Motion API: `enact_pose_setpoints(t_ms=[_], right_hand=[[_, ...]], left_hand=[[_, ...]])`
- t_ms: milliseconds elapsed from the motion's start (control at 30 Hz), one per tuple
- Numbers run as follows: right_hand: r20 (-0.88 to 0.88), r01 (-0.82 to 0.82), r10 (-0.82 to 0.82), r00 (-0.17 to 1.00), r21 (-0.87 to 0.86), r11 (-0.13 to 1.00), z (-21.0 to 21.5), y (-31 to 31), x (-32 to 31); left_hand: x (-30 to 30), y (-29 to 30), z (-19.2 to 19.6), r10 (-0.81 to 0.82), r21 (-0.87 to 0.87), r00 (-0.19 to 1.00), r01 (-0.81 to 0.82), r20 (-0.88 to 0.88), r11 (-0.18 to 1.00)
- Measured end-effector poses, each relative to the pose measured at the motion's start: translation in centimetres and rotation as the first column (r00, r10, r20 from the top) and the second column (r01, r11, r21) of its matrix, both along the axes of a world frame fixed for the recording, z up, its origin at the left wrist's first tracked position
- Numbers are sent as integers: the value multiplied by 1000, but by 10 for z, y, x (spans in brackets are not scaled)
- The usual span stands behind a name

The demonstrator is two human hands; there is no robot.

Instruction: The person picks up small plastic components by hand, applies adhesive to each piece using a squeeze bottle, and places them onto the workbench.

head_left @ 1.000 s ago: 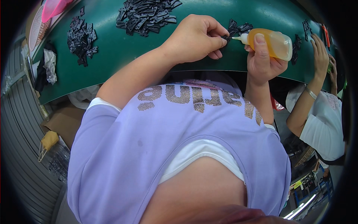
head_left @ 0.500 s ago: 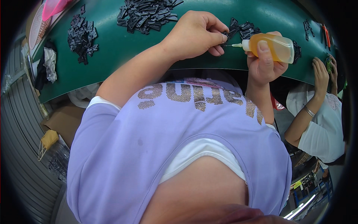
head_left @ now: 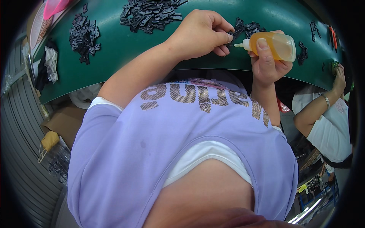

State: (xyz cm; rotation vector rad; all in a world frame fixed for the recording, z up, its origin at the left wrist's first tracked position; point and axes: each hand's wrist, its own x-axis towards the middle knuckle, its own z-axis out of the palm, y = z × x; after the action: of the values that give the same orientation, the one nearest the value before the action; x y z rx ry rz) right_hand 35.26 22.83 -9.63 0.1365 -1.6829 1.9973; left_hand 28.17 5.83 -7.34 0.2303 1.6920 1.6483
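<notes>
L hand pinched a small black part over the green table, R hand gripped the bottle w/ nozzle probably touching it; piles left undone.

Factory assembly bench — green work mat, heaps of small black parts, co-worker alongside

Green table with curved front edge — large heap of small black parts at top centre, second heap at left, smaller cluster right of centre, few black parts far right.
</notes>
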Motion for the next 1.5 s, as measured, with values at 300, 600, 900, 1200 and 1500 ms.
enact_pose_setpoints(t_ms=[300,600,900,1200,1500], right_hand=[[233,473,-489,840,126,872,-15,34,-16],[54,-103,182,982,-654,749,-4,54,-14],[41,-415,529,848,-571,709,40,-7,-36],[311,-609,838,449,-580,541,80,-237,-115],[216,-650,917,336,-652,391,33,-380,-161]], left_hand=[[-3,-6,0,76,20,997,-76,-4,997],[13,-48,3,237,78,568,-290,-788,954],[-39,-356,6,96,-204,183,-931,-978,-302],[-21,-410,-6,256,-336,309,-939,-916,-69],[0,-390,4,838,330,387,-790,-384,516]])
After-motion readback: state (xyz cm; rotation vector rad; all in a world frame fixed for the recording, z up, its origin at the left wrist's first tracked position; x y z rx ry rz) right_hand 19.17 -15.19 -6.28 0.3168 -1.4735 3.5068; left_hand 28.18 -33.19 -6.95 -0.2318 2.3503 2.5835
